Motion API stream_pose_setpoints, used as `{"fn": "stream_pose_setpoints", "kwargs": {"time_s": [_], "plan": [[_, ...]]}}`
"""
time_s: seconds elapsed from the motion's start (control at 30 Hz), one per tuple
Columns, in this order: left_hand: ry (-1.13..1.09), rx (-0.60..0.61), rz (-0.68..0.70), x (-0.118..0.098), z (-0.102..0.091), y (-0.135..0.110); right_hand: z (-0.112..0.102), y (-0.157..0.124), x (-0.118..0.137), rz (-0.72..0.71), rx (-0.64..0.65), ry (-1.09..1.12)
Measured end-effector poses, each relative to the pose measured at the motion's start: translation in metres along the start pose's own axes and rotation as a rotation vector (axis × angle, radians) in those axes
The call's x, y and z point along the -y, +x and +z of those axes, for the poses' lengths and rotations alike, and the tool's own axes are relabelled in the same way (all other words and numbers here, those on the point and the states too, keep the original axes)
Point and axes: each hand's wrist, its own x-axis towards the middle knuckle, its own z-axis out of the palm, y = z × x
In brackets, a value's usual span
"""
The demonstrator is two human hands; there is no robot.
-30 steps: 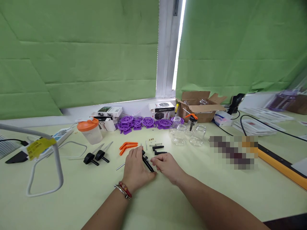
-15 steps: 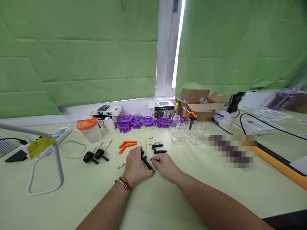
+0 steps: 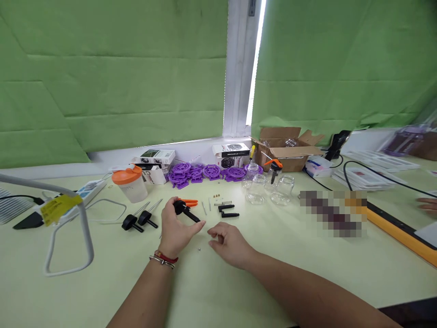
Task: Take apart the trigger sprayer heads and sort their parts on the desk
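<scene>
"On the left?"
"Two black cranks (image 3: 145, 217) with metal rods (image 3: 156, 206). Then the left hand (image 3: 175, 233), thumb and fingers clasping a black plastic shaft (image 3: 190, 213) near the orange handles (image 3: 190, 203)."
"And further right?"
"A tiny metal piece (image 3: 199, 249), then the right hand (image 3: 232, 245), fingers curled; whether it pinches anything, I can't tell."

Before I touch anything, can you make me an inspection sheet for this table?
Surface: pale green tabletop; tiny silvery piece on it.
Work pieces: slim black plastic part; two short black plastic pieces to its right.
Clutter: clear rounded jars, purple plastic discs, open brown cardboard box.
Grips: bare left grip holds the slim black plastic part; bare right grip curled, contents unclear.
Cables: black cable looping at right.
Surroundings: green sheets behind; another person's hand at right edge.
</scene>
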Motion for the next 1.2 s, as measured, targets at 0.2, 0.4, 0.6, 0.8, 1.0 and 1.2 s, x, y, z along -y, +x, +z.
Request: {"fn": "stream_pose_setpoints", "kwargs": {"time_s": [0.2, 0.4, 0.6, 0.8, 1.0, 1.2], "plan": [[0.21, 0.056, 0.162, -0.001, -0.008, 0.004, 0.013, 0.007, 0.016, -0.232, 0.177, -0.312], [0.316, 0.061, 0.147, 0.002, -0.007, 0.003, 0.013, 0.019, 0.022, -0.219, 0.218, -0.396], [0.355, 0.002, 0.101, 0.008, -0.006, 0.005, 0.013, 0.022, 0.023, -0.326, 0.245, -0.401], [0.357, -0.001, 0.098, 0.006, -0.006, 0.004, 0.015, 0.021, 0.025, -0.297, 0.251, -0.512], [0.36, -0.004, 0.102, 0.003, -0.007, 0.005, -0.028, 0.047, 0.015, -0.191, 0.117, -0.467], [0.335, 0.036, 0.12, -0.004, -0.007, 0.004, -0.077, 0.105, -0.025, 0.153, -0.132, -0.453]]}}
